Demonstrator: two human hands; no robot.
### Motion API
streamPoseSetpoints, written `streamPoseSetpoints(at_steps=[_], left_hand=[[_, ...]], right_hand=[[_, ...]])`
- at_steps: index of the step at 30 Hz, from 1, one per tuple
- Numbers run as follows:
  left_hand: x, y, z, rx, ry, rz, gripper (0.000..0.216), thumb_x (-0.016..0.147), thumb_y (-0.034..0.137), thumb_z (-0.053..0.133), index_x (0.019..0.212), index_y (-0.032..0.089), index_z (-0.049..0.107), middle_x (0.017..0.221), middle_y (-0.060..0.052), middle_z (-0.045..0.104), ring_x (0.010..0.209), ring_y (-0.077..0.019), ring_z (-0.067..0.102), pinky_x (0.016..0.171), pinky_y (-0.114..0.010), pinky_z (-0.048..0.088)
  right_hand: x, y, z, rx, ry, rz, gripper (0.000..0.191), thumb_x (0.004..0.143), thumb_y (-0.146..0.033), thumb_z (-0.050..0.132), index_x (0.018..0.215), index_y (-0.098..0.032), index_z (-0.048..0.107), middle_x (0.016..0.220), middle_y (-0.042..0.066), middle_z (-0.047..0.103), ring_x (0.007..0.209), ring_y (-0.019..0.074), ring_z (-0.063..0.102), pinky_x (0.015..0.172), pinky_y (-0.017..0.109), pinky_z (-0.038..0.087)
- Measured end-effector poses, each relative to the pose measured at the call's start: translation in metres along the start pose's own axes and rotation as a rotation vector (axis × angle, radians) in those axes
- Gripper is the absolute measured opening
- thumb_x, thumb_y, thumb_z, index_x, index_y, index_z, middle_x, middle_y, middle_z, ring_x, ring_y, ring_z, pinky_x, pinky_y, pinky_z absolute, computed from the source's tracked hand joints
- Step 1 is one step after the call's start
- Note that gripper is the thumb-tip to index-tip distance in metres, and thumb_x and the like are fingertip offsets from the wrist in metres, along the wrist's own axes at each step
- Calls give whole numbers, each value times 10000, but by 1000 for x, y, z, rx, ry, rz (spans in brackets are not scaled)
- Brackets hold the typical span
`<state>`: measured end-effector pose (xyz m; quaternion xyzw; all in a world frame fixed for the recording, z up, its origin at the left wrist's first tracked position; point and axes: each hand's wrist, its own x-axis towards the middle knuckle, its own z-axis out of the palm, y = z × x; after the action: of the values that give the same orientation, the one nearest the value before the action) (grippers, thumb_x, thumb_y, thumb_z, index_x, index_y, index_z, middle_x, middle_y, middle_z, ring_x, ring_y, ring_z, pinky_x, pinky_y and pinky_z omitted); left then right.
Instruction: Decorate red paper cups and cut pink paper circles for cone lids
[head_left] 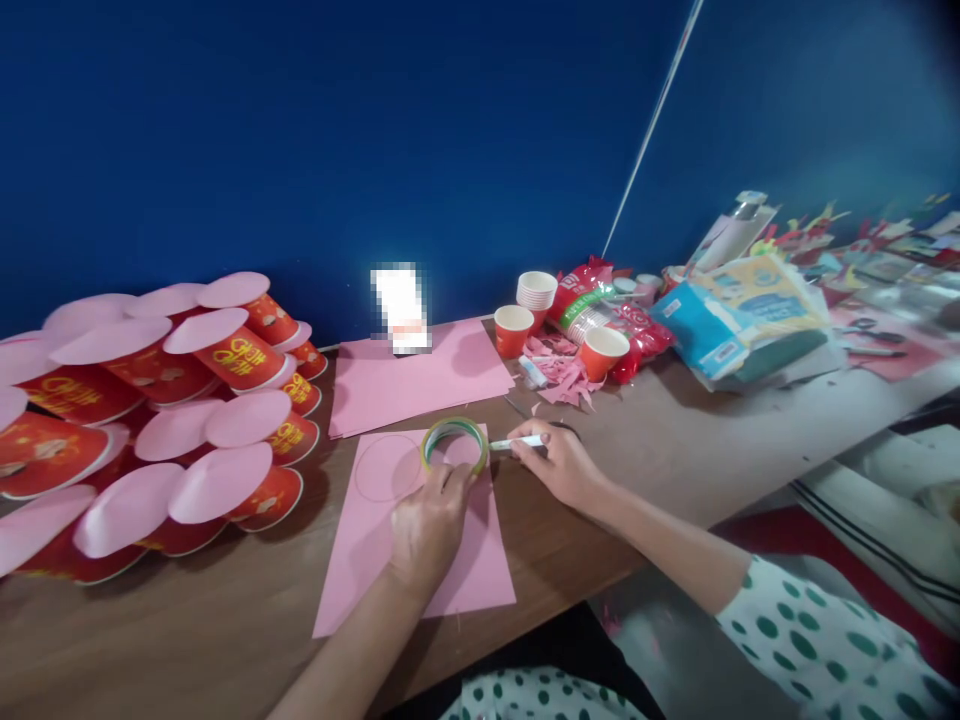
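A pink paper sheet (484, 560) lies on the brown table in front of me, with a drawn circle outline (386, 468) at its upper left. Beside that outline, a roll of tape (427, 446) rests flat near the sheet's upper right edge. My left hand (429, 520) has its fingers closed on the near side of the roll. My right hand (564, 468) grips a white marker (531, 441), its tip pointing left at the roll's outer right edge. Whether the tip touches the paper I cannot tell.
Red paper cups (244, 358) topped with pink discs are piled at left. Behind the sheet lies more pink paper (442, 375) beneath a blurred bright phone-like object (403, 308). Orange-red cups (604, 350), pink scraps (562, 378) and a blue-yellow packet (739, 315) stand right.
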<state>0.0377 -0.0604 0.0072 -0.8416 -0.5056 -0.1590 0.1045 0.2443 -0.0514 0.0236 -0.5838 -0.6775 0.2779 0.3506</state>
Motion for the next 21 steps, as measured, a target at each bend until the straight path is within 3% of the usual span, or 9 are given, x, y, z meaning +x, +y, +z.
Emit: streamPoseSetpoints(at_steps=[9,17,21], left_hand=[[-1,0,-1,-24,-50,-5,304,944,272,343,1023,256,636,868,-40,643,573,-127,569,453,-261,306],[0,1,-6,-64,-87,-8,334,951,304,319,1038,268,639,911,-44,647,654,-133,593,473,-238,338],[7,1,-19,-85,-171,8,322,937,259,345,1024,262,655,892,-52,663,719,-145,612,525,-235,385]], right_hand=[[-25,-12,6,-37,47,-75,167,891,-304,497,877,-182,610,693,3,633,596,123,552,568,217,397],[-44,-18,16,-150,36,-226,135,884,-189,486,965,-183,594,861,47,669,746,149,606,675,242,445],[-53,-21,18,-187,63,-325,134,892,-203,489,988,-182,580,886,63,665,832,180,611,746,278,457]])
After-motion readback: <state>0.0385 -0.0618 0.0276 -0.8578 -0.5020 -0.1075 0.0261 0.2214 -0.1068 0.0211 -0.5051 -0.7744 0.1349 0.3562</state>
